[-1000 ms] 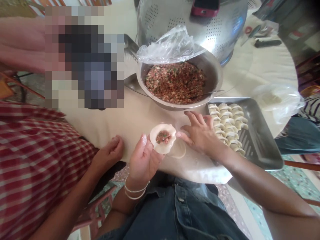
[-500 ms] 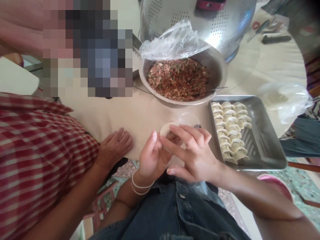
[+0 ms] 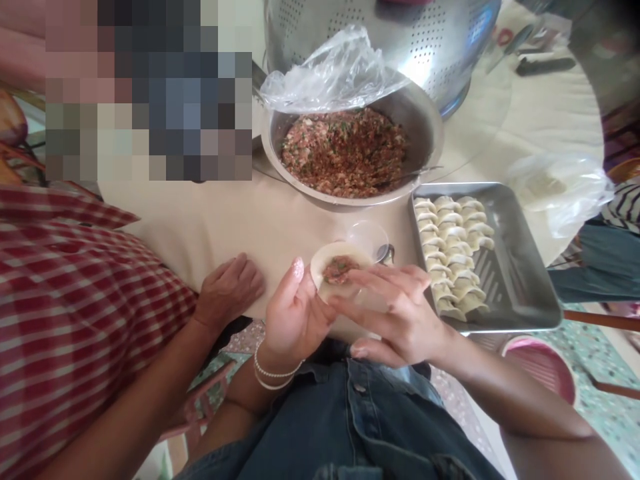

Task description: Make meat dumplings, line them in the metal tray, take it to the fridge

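My left hand (image 3: pixel 295 317) cradles a round dumpling wrapper (image 3: pixel 334 275) with a spoonful of meat filling in its middle. My right hand (image 3: pixel 395 313) rests against the wrapper's near edge, fingers stretched out along it. Just beyond the wrapper stands a small clear cup (image 3: pixel 369 238). A steel bowl of minced filling (image 3: pixel 345 152) sits further back on the table. To the right, a metal tray (image 3: pixel 520 267) carries rows of folded dumplings (image 3: pixel 453 247).
A person in a red checked shirt (image 3: pixel 75 313) sits at the left, one hand (image 3: pixel 227 290) resting on the table edge. A steel colander (image 3: pixel 400 40) and a plastic bag (image 3: pixel 330 73) stand behind the bowl. Another bag (image 3: pixel 560 190) lies at the right.
My right hand came from the table beside the tray over to the filled wrapper and now touches its edge. The other person's hand shifted slightly on the table edge.
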### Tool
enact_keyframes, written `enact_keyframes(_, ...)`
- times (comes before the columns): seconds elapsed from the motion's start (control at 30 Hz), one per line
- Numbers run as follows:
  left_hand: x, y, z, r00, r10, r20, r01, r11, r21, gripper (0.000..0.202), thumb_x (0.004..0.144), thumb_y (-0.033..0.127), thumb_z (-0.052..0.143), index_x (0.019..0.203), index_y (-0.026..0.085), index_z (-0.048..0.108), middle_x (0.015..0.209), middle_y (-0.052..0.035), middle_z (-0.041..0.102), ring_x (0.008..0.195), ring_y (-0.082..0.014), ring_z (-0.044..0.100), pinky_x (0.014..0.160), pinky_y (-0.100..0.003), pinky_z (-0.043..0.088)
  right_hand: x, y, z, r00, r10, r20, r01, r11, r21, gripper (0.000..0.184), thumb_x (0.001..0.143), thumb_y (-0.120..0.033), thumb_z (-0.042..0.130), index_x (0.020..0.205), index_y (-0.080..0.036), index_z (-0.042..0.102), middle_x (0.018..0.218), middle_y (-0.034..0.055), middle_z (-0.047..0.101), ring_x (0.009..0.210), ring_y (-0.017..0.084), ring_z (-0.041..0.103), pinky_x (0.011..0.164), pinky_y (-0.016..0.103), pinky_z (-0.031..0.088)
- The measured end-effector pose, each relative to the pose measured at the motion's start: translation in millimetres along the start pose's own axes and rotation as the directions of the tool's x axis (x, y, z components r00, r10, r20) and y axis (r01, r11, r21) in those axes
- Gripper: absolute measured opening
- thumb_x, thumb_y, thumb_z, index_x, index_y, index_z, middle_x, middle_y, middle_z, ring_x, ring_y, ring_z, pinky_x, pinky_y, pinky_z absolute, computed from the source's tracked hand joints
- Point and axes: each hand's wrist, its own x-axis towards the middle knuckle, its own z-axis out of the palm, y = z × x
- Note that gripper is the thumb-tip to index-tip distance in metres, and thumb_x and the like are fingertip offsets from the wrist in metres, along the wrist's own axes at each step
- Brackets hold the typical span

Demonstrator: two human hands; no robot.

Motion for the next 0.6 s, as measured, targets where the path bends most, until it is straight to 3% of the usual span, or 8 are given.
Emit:
enact_keyframes(0.1,0.7,0.0,0.1,1.0,0.0,0.005,0.0,1.0,-0.01,0.059,0.099,0.046,0.023,0.137,0.011,0.051,0.133,-0.016,0.062,0.138,-0.0315,0.044,0.112,-0.05,0.037,-10.9,4.1,-2.1,0.997,0.064,-0.032,-0.065,0.998,-0.018,0.045,0.09,-0.059,0.045,0.12,-0.034,0.068,0.131,0.0038,0.054,0.115,0.026,0.049,0.095,0.041,0.034)
enact_keyframes(0.23,1.3,0.5,1.3,0.996,-0.077,0.038,0.078,0.997,-0.011,0.059,0.099,0.046,0.022,0.139,0.01,0.048,0.134,-0.0175,0.061,0.137,-0.0322,0.045,0.111,-0.051,0.038,-22.7,8.2,-5.0,1.0,-0.003,-0.018,0.003,1.0,-0.025,0.043,0.089,-0.057,0.05,0.123,-0.036,0.065,0.128,0.0017,0.055,0.108,0.023,0.052,0.09,0.039,0.038)
enact_keyframes(0.37,0.3,-0.8,1.6,0.993,-0.104,0.056,0.105,0.994,-0.011,0.06,0.099,0.048,0.024,0.14,0.011,0.046,0.135,-0.0177,0.06,0.135,-0.0333,0.048,0.11,-0.051,0.039,-25.9,13.1,-8.7,0.989,0.063,-0.135,-0.068,0.997,-0.037,0.042,0.089,-0.05,0.053,0.127,-0.035,0.063,0.118,0.0051,0.056,0.105,0.025,0.05,0.086,0.04,0.04)
enact_keyframes(0.5,-0.1,-5.0,2.7,0.982,-0.152,0.113,0.152,0.988,0.004,0.058,0.098,0.046,0.026,0.141,0.012,0.046,0.134,-0.0171,0.061,0.133,-0.033,0.05,0.11,-0.051,0.038,-23.0,13.9,-9.2,0.973,-0.025,-0.229,0.001,0.994,-0.108,0.032,0.075,-0.035,0.076,0.106,-0.043,0.071,0.105,-0.0011,0.058,0.092,0.017,0.048,0.077,0.033,0.038)
enact_keyframes(0.6,0.8,-7.9,4.5,0.971,-0.176,0.165,0.173,0.984,0.032,0.056,0.098,0.044,0.027,0.139,0.013,0.049,0.132,-0.0153,0.062,0.132,-0.0323,0.05,0.111,-0.049,0.038,-23.1,12.2,-7.3,0.965,-0.036,-0.26,0.0,0.991,-0.137,0.031,0.072,-0.032,0.081,0.097,-0.048,0.071,0.097,-0.0031,0.059,0.088,0.016,0.047,0.078,0.031,0.036)
